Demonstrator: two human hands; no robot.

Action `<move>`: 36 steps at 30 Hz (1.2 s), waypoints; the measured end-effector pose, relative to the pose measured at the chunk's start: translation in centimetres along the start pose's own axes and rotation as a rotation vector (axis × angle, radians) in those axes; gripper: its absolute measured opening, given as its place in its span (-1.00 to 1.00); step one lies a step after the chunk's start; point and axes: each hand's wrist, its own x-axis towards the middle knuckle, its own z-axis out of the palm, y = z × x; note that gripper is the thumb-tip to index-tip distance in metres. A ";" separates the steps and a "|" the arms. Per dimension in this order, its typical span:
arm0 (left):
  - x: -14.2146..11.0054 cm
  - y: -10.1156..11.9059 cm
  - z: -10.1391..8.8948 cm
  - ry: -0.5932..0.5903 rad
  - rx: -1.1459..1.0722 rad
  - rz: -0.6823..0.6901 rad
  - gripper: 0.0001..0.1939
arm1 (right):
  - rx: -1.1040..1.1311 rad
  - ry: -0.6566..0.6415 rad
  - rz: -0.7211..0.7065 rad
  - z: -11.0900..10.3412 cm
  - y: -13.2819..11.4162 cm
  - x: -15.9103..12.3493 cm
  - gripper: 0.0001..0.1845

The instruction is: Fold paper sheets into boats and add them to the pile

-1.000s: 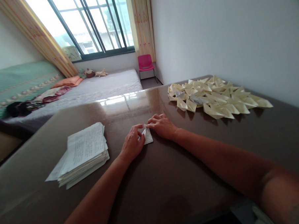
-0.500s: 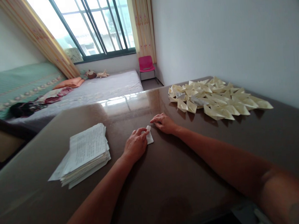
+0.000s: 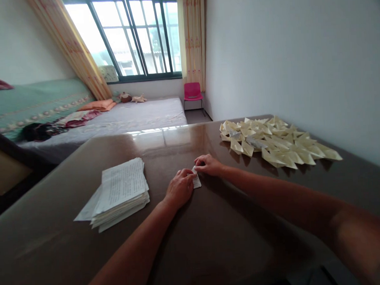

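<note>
A small folded piece of paper (image 3: 197,183) with printed lines lies on the brown table (image 3: 182,252) between my hands. My left hand (image 3: 180,187) rests on its left side, fingers closed on the paper and partly covering it. At its far end my right hand (image 3: 209,165) pinches the top of the paper between thumb and forefinger. The exact shape of the fold is hidden by my fingers.
To the left sits a stack of printed sheets (image 3: 122,187). Many folded cream paper boats (image 3: 281,142) are crowded at the right by the wall. Beyond the table are a bed (image 3: 163,110) and a pink chair (image 3: 192,92).
My right hand has come in to the paper and now pinches its far end, where it was apart before. The view has tilted up and turned slightly left.
</note>
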 end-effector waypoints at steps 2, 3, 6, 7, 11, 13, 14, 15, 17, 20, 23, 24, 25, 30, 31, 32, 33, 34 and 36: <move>-0.1 0.0 0.0 0.012 -0.040 -0.010 -0.66 | 0.034 -0.063 -0.010 -0.1 -0.4 0.6 -0.94; -0.1 0.0 0.0 0.015 -0.059 -0.020 -0.67 | 0.053 -0.084 -0.010 -0.1 -0.6 0.8 -0.95; -0.1 -0.1 -0.1 0.027 -0.116 -0.089 -0.73 | 0.111 -0.086 0.001 0.0 -0.7 1.2 -0.95; 0.0 -0.2 -0.2 0.044 -0.139 -0.131 -0.75 | 0.132 -0.074 0.004 0.0 -0.6 1.2 -0.93; 0.4 -0.8 -0.2 0.152 -0.298 -0.339 -0.74 | 0.218 -0.025 -0.006 0.4 -0.4 1.1 -0.80; 0.6 -1.0 -0.3 0.147 -0.411 -0.392 -0.72 | 0.310 -0.011 -0.032 0.7 -0.3 0.9 -0.75; 0.7 -1.1 -0.3 0.129 -0.466 -0.405 -0.71 | 0.371 -0.013 -0.044 0.9 -0.3 0.9 -0.72; 0.7 -1.2 -0.3 0.108 -0.518 -0.416 -0.70 | 0.432 -0.022 -0.054 1.1 -0.3 0.8 -0.70; 0.8 -1.3 -0.3 0.077 -0.615 -0.435 -0.69 | 0.513 -0.055 -0.069 1.4 -0.4 0.6 -0.67; 0.9 -1.3 -0.3 0.073 -0.747 -0.467 -0.68 | 0.548 -0.083 -0.100 1.6 -0.5 0.4 -0.67; 1.0 -1.4 -0.3 0.084 -0.865 -0.485 -0.68 | 0.606 -0.092 -0.095 1.4 -0.7 0.4 -0.68; 1.1 -1.5 -0.3 0.084 -0.897 -0.488 -0.68 | 0.630 -0.099 -0.082 1.3 -0.8 0.4 -0.68; 1.1 -1.6 -0.3 0.085 -0.923 -0.492 -0.68 | 0.651 -0.108 -0.067 1.2 -0.9 0.4 -0.68; 1.3 -1.7 -0.5 0.103 -0.911 -0.536 -0.67 | 0.682 -0.126 -0.030 1.1 -1.2 0.4 -0.74; 1.3 -1.6 -0.6 0.105 -0.904 -0.541 -0.67 | 0.669 -0.129 -0.042 1.2 -1.2 0.4 -0.76; 1.3 -1.6 -0.6 0.107 -0.906 -0.545 -0.67 | 0.647 -0.125 -0.056 1.4 -1.2 0.4 -0.78; 1.3 -1.6 -0.7 0.109 -0.914 -0.550 -0.67 | 0.616 -0.110 -0.068 1.5 -1.3 0.4 -0.81; 1.3 -1.5 -0.8 0.117 -0.927 -0.558 -0.67 | 0.571 -0.072 -0.074 1.7 -1.4 0.4 -0.83; 1.3 -1.4 -1.0 0.145 -0.962 -0.588 -0.67 | 0.445 0.060 -0.089 1.9 -1.6 0.2 -0.88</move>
